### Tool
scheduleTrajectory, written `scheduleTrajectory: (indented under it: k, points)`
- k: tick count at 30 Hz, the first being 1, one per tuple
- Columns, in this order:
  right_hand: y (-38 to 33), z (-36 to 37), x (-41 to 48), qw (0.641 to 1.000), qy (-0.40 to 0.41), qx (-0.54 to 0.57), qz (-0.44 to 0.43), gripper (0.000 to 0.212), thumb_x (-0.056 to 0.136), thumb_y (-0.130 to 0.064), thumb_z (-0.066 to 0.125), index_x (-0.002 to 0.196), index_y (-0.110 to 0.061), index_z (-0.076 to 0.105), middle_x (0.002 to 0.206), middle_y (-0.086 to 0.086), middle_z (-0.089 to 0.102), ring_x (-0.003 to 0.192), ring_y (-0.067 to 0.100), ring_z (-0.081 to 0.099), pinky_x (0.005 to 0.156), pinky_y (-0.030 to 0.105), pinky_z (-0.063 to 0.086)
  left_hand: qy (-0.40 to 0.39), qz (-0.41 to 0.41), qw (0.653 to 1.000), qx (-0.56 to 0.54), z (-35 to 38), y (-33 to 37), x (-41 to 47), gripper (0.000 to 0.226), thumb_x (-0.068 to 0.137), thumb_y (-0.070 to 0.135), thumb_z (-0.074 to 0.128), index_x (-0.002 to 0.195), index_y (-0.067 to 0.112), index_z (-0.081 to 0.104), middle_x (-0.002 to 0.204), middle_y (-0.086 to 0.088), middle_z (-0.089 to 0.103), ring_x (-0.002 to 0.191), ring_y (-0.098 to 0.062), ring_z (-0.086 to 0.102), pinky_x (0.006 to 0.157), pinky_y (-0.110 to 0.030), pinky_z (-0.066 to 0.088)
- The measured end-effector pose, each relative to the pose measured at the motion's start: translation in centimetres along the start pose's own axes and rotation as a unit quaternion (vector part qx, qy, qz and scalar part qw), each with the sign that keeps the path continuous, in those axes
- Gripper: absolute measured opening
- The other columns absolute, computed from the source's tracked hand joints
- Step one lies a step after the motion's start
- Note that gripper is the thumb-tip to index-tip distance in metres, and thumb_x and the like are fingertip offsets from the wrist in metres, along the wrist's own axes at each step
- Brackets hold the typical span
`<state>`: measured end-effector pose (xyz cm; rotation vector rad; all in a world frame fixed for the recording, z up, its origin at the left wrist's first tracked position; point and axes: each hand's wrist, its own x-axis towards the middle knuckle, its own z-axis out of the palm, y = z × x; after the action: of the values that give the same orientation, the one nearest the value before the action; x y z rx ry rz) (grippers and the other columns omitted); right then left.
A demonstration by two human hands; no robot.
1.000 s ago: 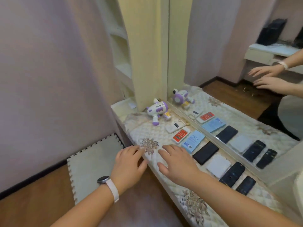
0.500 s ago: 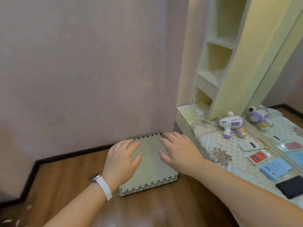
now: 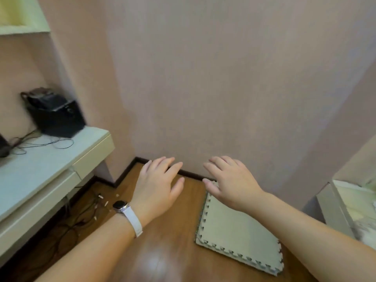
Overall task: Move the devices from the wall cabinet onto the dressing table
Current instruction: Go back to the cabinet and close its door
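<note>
My left hand [image 3: 157,184], with a white watch on the wrist, and my right hand [image 3: 230,180] hover side by side over the wooden floor, palms down, fingers spread, holding nothing. Only the left end of the dressing table [image 3: 343,204] shows at the right edge; the devices lying on it are out of frame. A pale yellow cabinet shelf [image 3: 22,23] is at the top left corner, and no device is visible in it.
A white desk [image 3: 46,165] on the left carries a black box-like device [image 3: 55,117] and thin black cables. More cables lie on the floor under it. A grey foam puzzle mat [image 3: 240,231] lies on the floor below my right hand. A pink wall fills the middle.
My view has swung left, away from the dressing table and its row of devices, to the wall corner and the white desk. Both hands stayed empty and spread.
</note>
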<state>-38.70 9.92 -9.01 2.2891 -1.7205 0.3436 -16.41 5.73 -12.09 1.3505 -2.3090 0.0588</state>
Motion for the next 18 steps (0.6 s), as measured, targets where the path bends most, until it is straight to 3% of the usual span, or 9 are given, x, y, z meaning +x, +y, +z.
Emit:
scheduleTrajectory:
  k: [11, 18]
  points:
    - [-1.1, 5.0, 16.2, 0.983, 0.056, 0.085, -0.152, 0.048, 0.089, -0.048, 0.044, 0.119, -0.017, 0.064, 0.118, 0.005, 0.065, 0.109, 0.027, 0.06, 0.084, 0.04, 0.051, 0.015, -0.148, 0.981, 0.126, -2.9, -7.9, 5.4, 0.045, 0.093, 0.048, 0.048, 0.132, 0.028, 0.056, 0.137, 0.002, 0.057, 0.13, -0.02, 0.048, 0.109, -0.044, 0.033]
    - [3.1, 5.7, 27.2, 0.969, 0.056, 0.139, -0.197, 0.049, 0.09, -0.048, 0.046, 0.122, -0.015, 0.063, 0.123, 0.005, 0.063, 0.112, 0.027, 0.058, 0.087, 0.04, 0.048, 0.044, -0.177, 0.968, 0.172, -2.9, -9.7, 14.6, 0.049, 0.091, 0.05, 0.042, 0.131, 0.027, 0.058, 0.135, 0.002, 0.059, 0.129, -0.021, 0.048, 0.11, -0.047, 0.036]
